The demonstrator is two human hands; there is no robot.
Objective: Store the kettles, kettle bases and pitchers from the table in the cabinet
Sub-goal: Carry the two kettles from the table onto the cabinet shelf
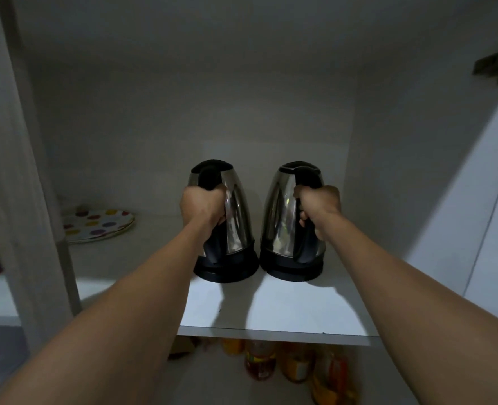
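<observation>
Two steel kettles with black lids and handles stand side by side on the white cabinet shelf [285, 314]. The left kettle [237, 217] sits on a black round base [227, 271]; my left hand [202, 207] is wrapped around its handle. The right kettle [281, 220] rests on its own black base [291, 271], and my right hand [319, 209] grips its handle. Both kettles lean slightly towards each other at the top. No pitchers are in view.
A stack of polka-dot plates [98, 225] lies at the shelf's left back. The cabinet's side wall [388, 171] is close on the right, a vertical divider [28, 171] on the left. Several bottles [294, 366] stand on the shelf below.
</observation>
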